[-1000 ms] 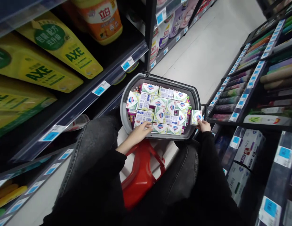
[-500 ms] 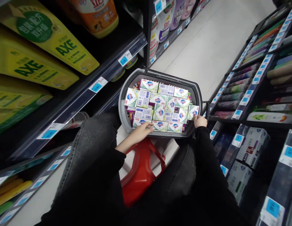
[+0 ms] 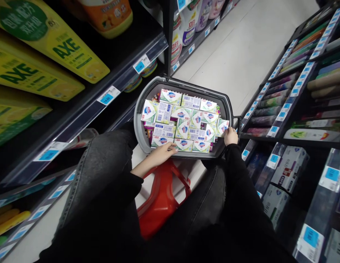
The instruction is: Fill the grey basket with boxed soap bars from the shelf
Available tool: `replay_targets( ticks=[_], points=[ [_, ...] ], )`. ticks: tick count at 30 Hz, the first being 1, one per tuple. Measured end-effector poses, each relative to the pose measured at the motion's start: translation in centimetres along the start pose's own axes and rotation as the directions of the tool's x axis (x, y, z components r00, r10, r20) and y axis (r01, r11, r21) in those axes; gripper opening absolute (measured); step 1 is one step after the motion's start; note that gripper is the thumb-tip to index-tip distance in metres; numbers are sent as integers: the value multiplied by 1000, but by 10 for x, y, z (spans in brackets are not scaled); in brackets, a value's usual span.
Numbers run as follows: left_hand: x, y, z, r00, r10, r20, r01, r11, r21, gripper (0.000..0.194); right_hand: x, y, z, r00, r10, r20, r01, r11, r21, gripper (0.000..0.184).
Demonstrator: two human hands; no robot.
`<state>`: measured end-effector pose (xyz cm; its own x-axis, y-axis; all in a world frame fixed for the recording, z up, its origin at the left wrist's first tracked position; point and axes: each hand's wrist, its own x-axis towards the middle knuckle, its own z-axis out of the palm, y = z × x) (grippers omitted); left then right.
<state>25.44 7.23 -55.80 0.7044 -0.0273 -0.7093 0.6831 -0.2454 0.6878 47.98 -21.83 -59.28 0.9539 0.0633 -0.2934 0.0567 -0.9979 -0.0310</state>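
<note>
R hand (image 3: 231, 136) grip clamped on soap box (image 3: 222, 128), basket's (image 3: 138, 126) 3 o'clock end, printed face up, long axis approx 12–6, L hand (image 3: 160, 155) 7 o'clock, grip unclear

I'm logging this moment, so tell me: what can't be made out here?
All in the head view:
Whether the right grip holds or merely touches the end box: the grip itself hides the contact.
Most of the purple packs underneath: covered by the white boxes.
Fine print on those white boxes: too small.
Top of the orange bottle: cut off by the top edge.
</note>
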Motion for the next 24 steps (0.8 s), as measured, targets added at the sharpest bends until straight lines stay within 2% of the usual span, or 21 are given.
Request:
replay_targets(
  ticks=[5,7,10,11,13,15,16,18,20,21,24],
  points=[
    [4,-5,2,1000,13,12,-13,1000,4,52,4,1,9,999,-34,19,35,999,-11,30],
    [6,-7,3,1000,17,18,-17,1000,-7,53,5,-3,14,1000,-8,21,8,1000,-13,29],
    [6,-8,2,1000,13,10,-13,1000,-22,52,6,-9,15,993,56,-101,-56,998,5,35],
    [5,-8,2,1000,8,-2,-8,1000,-19,50,8,-9,14,987,25,-162,-23,1000,13,41],
    [4,-7,1,999,2,-33,-3,1000,-13,46,12,-7,13,960,-144,-241,146,989,-9,51],
    [3,-6,1,998,11,-63,-13,1000,-19,43,16,-2,15,918,-335,-211,323,942,-91,54],
    [4,-6,0,996,20,-83,-23,999,-30,42,18,1,17,905,-389,-170,370,919,-136,56],
    [6,-8,-2,988,43,-151,-51,997,-50,39,20,4,26,903,-417,-110,389,898,-207,59],
    [11,-13,-5,960,66,-273,-77,997,-28,36,21,7,34,906,-414,-94,381,891,-247,62],
    [13,-17,-6,932,75,-354,-79,997,4,36,22,8,38,901,-424,-89,390,883,-260,62],
    [21,-30,-7,803,93,-589,-16,991,136,44,25,13,41,861,-506,-45,474,833,-285,61]
  ],
)
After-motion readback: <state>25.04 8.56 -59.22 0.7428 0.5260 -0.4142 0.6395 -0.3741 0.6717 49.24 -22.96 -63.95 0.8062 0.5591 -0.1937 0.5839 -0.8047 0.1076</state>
